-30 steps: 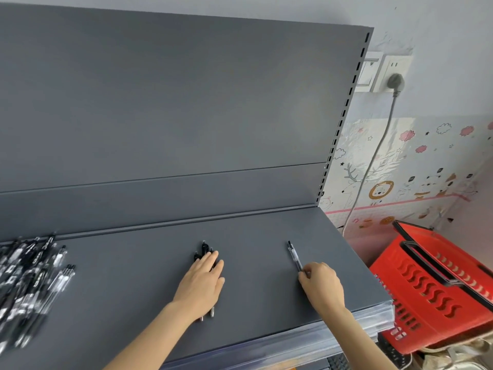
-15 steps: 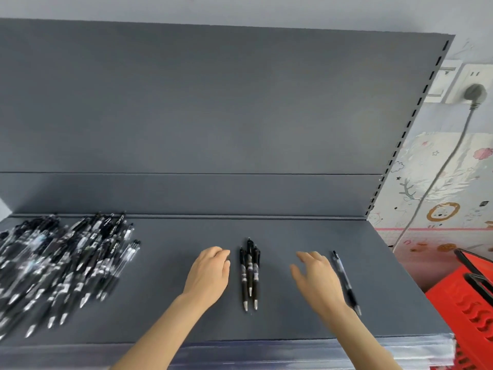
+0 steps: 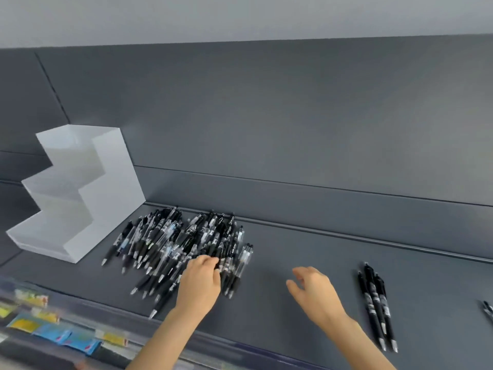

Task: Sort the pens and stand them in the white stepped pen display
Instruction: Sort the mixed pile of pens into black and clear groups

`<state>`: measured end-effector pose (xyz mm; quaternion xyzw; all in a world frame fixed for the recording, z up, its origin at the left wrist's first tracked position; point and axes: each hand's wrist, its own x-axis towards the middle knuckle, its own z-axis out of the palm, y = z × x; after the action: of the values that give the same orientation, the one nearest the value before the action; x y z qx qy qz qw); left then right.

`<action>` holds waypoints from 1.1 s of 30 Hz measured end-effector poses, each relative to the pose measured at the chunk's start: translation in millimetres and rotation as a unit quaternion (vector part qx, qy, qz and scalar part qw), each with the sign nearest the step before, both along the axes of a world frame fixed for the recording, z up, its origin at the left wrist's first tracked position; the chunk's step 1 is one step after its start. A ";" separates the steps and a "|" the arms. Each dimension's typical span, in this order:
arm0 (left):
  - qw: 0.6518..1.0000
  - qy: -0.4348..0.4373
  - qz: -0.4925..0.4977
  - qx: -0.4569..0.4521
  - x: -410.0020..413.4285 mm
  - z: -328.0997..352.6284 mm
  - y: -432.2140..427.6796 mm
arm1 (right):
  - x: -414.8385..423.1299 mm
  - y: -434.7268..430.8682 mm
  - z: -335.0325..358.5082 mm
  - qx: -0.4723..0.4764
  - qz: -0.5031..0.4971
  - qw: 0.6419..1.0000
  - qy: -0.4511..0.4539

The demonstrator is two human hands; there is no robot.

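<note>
The white stepped pen display (image 3: 106, 182) stands empty at the back left of the grey shelf (image 3: 306, 249). Right of it lies a loose pile of black and clear pens (image 3: 176, 241). My left hand (image 3: 200, 281) rests on the pile's near right edge, its fingertips curled down onto the pens; whether it grips one is unclear. My right hand (image 3: 314, 292) hovers over bare shelf between the pile and a group of three black pens (image 3: 376, 303) laid side by side, fingers apart and holding nothing.
A single black pen (image 3: 488, 311) shows at the right edge of the view. Coloured price labels (image 3: 53, 332) sit in the clear strip along the shelf's front edge at the lower left. The grey back panel (image 3: 266, 116) rises behind the shelf.
The view has swung left, bringing the display into sight. My left hand moved from beside the three pens to the pile. My right hand left the single pen and followed leftward, open.
</note>
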<state>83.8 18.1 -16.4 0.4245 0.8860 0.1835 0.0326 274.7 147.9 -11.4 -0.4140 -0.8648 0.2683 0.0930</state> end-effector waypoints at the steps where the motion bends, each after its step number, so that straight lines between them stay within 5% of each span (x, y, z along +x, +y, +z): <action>1: 1.000 0.003 0.010 -0.003 -13.3 0.1 -6.9 | -13.6 -7.0 -0.5 -0.005 0.007 1.000 -0.005; 16: 0.990 0.071 0.013 -0.120 -66.1 -2.0 -13.1 | -142.7 -52.9 -11.9 -0.051 -0.113 0.992 -0.032; 22: 0.993 0.025 0.011 -0.111 -69.9 3.4 0.6 | -154.8 -40.6 -14.8 -0.148 -0.166 0.975 -0.001; 33: 0.992 -0.024 0.053 -0.109 -77.7 5.7 12.9 | -149.6 -37.5 -14.2 -0.116 -0.148 0.982 -0.004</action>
<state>6.1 31.0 -10.6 0.3661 0.9210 0.0973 0.0906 125.1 110.4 -25.5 -0.5465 -0.7573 0.3486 0.0791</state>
